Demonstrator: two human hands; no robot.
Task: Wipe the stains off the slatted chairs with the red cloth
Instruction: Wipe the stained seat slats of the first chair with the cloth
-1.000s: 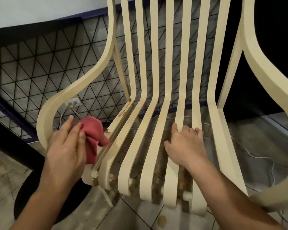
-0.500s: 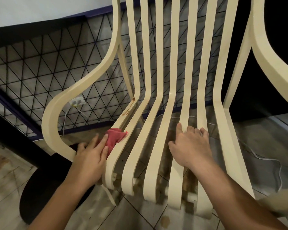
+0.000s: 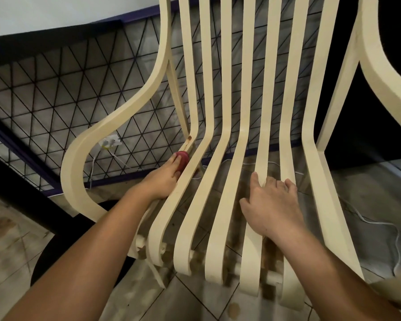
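My left hand (image 3: 164, 179) presses the red cloth (image 3: 183, 159) against the leftmost seat slat of the cream slatted chair (image 3: 248, 112). My fingers lie fairly straight over the bunched fabric, and my thumb is hidden. The cloth sits just below a brown stain (image 3: 189, 138), at the bend where the seat turns up into the back. My right hand (image 3: 271, 205) rests palm down on 2 slats further right on the seat, fingers spread, tips dipping into the gaps. Behind the chair stands a black wire mesh panel (image 3: 56, 93), with a white wall socket (image 3: 110, 142) showing through it. A white cable (image 3: 377, 223) trails over the tiled floor (image 3: 183, 302) at the right.
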